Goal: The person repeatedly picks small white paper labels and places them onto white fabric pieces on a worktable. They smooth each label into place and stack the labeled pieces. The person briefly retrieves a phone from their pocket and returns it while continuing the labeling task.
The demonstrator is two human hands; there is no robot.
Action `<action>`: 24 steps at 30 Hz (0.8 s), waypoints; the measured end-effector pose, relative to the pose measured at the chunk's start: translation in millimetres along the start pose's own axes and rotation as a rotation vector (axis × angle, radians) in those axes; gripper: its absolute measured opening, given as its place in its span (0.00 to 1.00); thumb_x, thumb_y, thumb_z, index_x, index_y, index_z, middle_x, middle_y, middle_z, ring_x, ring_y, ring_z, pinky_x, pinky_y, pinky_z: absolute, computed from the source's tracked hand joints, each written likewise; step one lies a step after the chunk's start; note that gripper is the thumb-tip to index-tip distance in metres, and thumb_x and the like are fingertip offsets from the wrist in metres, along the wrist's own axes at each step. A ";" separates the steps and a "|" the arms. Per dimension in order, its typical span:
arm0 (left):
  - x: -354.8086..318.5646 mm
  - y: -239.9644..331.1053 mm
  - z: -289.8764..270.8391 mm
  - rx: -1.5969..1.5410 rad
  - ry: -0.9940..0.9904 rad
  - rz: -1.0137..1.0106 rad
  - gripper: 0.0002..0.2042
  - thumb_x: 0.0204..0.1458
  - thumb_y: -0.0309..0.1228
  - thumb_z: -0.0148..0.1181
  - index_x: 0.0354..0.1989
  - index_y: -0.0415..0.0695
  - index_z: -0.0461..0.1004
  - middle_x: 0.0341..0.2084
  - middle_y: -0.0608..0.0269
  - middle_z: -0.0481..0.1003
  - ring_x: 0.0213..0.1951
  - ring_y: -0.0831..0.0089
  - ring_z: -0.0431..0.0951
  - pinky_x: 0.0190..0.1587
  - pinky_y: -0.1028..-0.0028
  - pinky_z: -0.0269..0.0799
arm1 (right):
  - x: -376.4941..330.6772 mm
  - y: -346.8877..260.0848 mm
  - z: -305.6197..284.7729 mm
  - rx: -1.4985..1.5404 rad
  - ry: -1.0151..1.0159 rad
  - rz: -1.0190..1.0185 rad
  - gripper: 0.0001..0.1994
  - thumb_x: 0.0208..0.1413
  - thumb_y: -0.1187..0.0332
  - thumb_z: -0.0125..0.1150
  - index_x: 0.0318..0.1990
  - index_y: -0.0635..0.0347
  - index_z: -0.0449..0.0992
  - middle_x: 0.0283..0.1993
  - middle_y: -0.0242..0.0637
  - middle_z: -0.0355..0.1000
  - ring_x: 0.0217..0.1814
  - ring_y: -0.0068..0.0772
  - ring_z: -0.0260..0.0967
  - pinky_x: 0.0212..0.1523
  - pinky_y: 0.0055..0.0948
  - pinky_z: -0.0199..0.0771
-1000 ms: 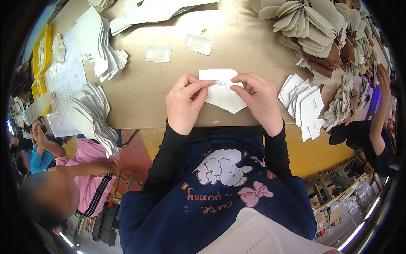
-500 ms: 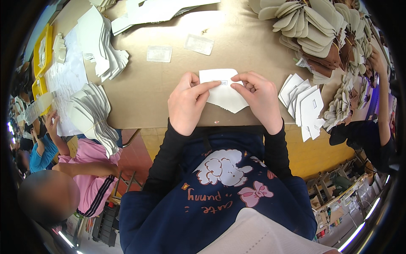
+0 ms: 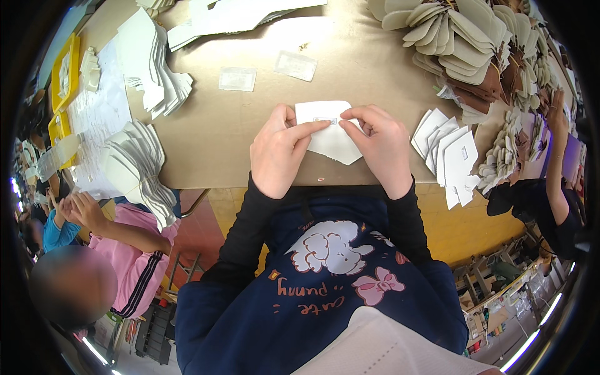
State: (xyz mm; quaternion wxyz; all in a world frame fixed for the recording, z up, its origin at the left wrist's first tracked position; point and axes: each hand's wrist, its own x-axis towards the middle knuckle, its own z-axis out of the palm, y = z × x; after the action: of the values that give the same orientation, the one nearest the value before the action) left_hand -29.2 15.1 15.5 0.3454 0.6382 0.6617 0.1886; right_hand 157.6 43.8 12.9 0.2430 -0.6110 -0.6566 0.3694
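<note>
Both hands together, left hand (image 3: 278,153) and right hand (image 3: 378,147) pinching white cut piece (image 3: 328,134); best pressing small label (image 3: 325,120) flat, stack (image 3: 450,156) at three o'clock.

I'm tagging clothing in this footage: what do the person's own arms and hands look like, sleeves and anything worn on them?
Both forearms are covered by plain black long sleeves ending at the wrists. The left hand and right hand are bare, with no gloves; no rings, watch or bracelets are visible. The sleeves join a dark navy top printed with a white cartoon shape and a pink bow.
</note>
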 end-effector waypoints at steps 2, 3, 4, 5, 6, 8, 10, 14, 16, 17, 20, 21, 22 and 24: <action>-0.2 -0.6 0.6 -0.004 0.006 0.005 0.15 0.49 0.22 0.61 0.41 0.58 0.85 0.30 0.64 0.67 0.29 0.67 0.74 0.30 0.68 0.71 | -0.6 -0.7 -1.9 -0.035 -0.025 -0.005 0.08 0.47 0.72 0.72 0.36 0.60 0.82 0.28 0.32 0.72 0.22 0.24 0.60 0.25 0.25 0.62; -0.2 -0.9 0.8 -0.009 0.010 0.011 0.14 0.49 0.22 0.61 0.42 0.56 0.84 0.31 0.63 0.68 0.29 0.68 0.75 0.30 0.68 0.71 | -1.1 -1.3 -3.0 -0.053 -0.038 -0.008 0.09 0.47 0.72 0.72 0.37 0.59 0.82 0.29 0.32 0.73 0.22 0.25 0.60 0.25 0.25 0.62; -0.1 -1.1 1.4 -0.010 0.010 0.004 0.13 0.50 0.23 0.61 0.42 0.54 0.83 0.31 0.63 0.68 0.28 0.68 0.75 0.30 0.68 0.71 | -1.5 -2.4 -2.4 -0.058 -0.030 -0.009 0.10 0.46 0.71 0.73 0.37 0.59 0.82 0.29 0.32 0.73 0.22 0.26 0.61 0.25 0.26 0.63; 0.1 -1.1 2.3 -0.081 0.031 -0.047 0.12 0.50 0.23 0.61 0.42 0.51 0.81 0.31 0.63 0.69 0.27 0.69 0.75 0.30 0.69 0.71 | -2.1 -3.7 -1.2 -0.063 -0.023 -0.009 0.10 0.46 0.71 0.73 0.38 0.58 0.82 0.30 0.33 0.74 0.23 0.27 0.62 0.26 0.27 0.64; 0.3 -0.6 3.9 -0.147 0.046 -0.111 0.11 0.51 0.23 0.62 0.43 0.49 0.79 0.31 0.63 0.70 0.26 0.70 0.75 0.30 0.70 0.71 | -2.9 -5.3 0.4 -0.070 -0.010 -0.014 0.11 0.46 0.70 0.73 0.38 0.58 0.81 0.31 0.33 0.74 0.23 0.28 0.63 0.26 0.28 0.65; 1.3 -0.6 4.8 -0.246 0.054 -0.194 0.10 0.51 0.24 0.62 0.43 0.45 0.75 0.30 0.62 0.72 0.25 0.71 0.75 0.30 0.71 0.71 | -5.6 -9.1 5.2 -0.126 0.029 0.016 0.11 0.45 0.69 0.73 0.38 0.57 0.81 0.31 0.33 0.74 0.26 0.31 0.65 0.28 0.30 0.67; 2.6 -1.0 4.2 -0.308 0.042 -0.242 0.11 0.52 0.24 0.63 0.43 0.42 0.72 0.29 0.61 0.73 0.24 0.73 0.74 0.30 0.72 0.71 | -7.0 -11.7 9.0 -0.189 0.067 0.012 0.11 0.45 0.69 0.73 0.37 0.56 0.81 0.31 0.32 0.74 0.29 0.34 0.68 0.31 0.32 0.68; 3.0 1.7 2.7 -0.287 0.060 -0.212 0.11 0.51 0.23 0.63 0.43 0.41 0.73 0.27 0.61 0.70 0.24 0.73 0.73 0.29 0.73 0.70 | -8.8 -14.4 12.7 -0.295 0.103 -0.023 0.10 0.43 0.69 0.73 0.34 0.53 0.81 0.33 0.30 0.73 0.39 0.37 0.68 0.41 0.35 0.66; 2.7 4.0 2.2 -0.264 0.060 -0.203 0.11 0.51 0.23 0.64 0.43 0.41 0.73 0.26 0.62 0.70 0.24 0.73 0.72 0.29 0.73 0.70 | -10.1 -15.3 13.4 -0.318 0.121 -0.027 0.10 0.42 0.69 0.73 0.34 0.51 0.80 0.36 0.29 0.72 0.42 0.37 0.67 0.45 0.36 0.63; 2.5 5.2 2.0 -0.251 0.063 -0.203 0.11 0.50 0.23 0.65 0.43 0.41 0.73 0.26 0.62 0.70 0.24 0.73 0.72 0.29 0.73 0.70 | -10.9 -15.8 13.8 -0.321 0.134 -0.029 0.10 0.42 0.69 0.73 0.34 0.51 0.80 0.37 0.28 0.71 0.43 0.36 0.67 0.46 0.36 0.61; 2.3 6.8 2.0 -0.223 0.068 -0.214 0.12 0.50 0.24 0.66 0.43 0.41 0.74 0.26 0.62 0.69 0.24 0.73 0.71 0.29 0.73 0.70 | -10.5 -14.2 13.5 -0.301 0.139 -0.055 0.10 0.42 0.70 0.73 0.35 0.50 0.81 0.41 0.28 0.68 0.45 0.36 0.65 0.47 0.37 0.59; 2.3 6.7 2.2 -0.225 0.071 -0.218 0.13 0.49 0.24 0.67 0.43 0.41 0.74 0.26 0.62 0.69 0.24 0.73 0.70 0.29 0.73 0.70 | -9.8 -13.0 13.1 -0.290 0.134 -0.067 0.11 0.42 0.70 0.73 0.36 0.50 0.81 0.42 0.29 0.67 0.46 0.36 0.65 0.48 0.37 0.58; 2.3 6.3 2.5 -0.227 0.075 -0.223 0.13 0.49 0.24 0.67 0.43 0.41 0.74 0.26 0.62 0.69 0.23 0.73 0.70 0.29 0.73 0.69 | -9.6 -12.0 12.6 -0.284 0.121 -0.070 0.11 0.42 0.70 0.73 0.36 0.49 0.81 0.41 0.29 0.67 0.46 0.36 0.64 0.47 0.37 0.58; 3.0 4.3 2.3 -0.273 0.070 -0.229 0.13 0.49 0.24 0.67 0.43 0.41 0.75 0.25 0.63 0.69 0.23 0.73 0.70 0.29 0.73 0.69 | -9.0 -9.9 11.8 -0.271 0.096 -0.076 0.12 0.42 0.70 0.72 0.38 0.49 0.82 0.41 0.30 0.67 0.46 0.37 0.64 0.47 0.37 0.58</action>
State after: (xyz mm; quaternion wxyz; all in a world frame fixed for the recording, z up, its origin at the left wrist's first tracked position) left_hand -24.3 18.1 16.2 0.4247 0.4988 0.7100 0.2581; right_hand 143.5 32.9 14.7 0.2032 -0.6298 -0.7109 0.2381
